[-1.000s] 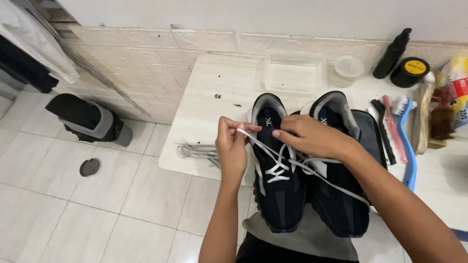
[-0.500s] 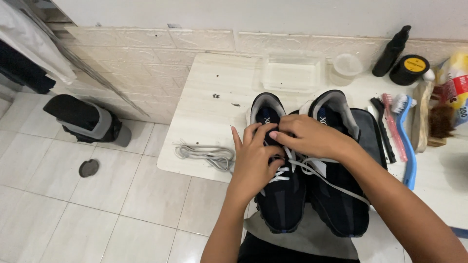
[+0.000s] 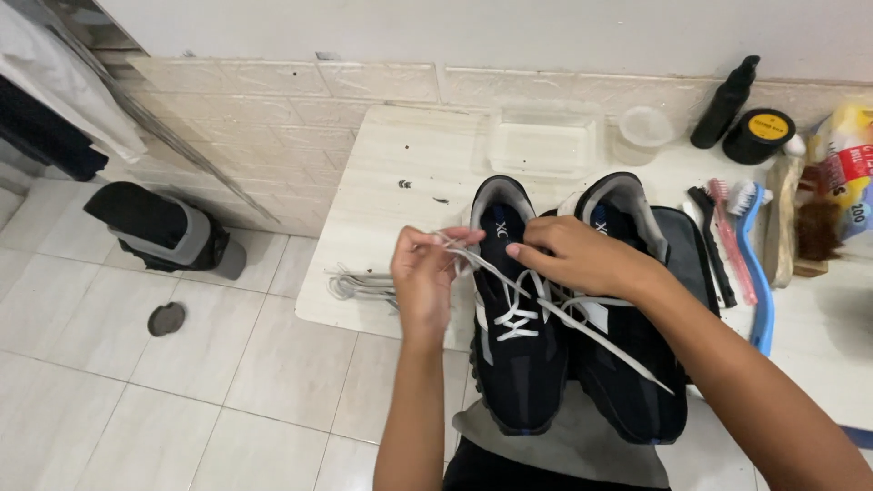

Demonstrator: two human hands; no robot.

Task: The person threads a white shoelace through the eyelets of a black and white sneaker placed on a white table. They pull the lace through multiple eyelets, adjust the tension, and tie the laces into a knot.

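Since half a second ago: left hand (image 3: 425, 278) drawn outward, pinching white lace (image 3: 509, 284) taut; right hand (image 3: 582, 257) pinches lace atop left shoe (image 3: 515, 318) (half-laced). Risk: uneven pull, lace slipping eyelet.

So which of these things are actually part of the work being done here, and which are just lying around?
In use:
left hand
right hand
white lace
left-side black shoe
right-side black shoe

Lying about:
spare laces
brushes
black bottle
round tin
clear tray
plastic cup
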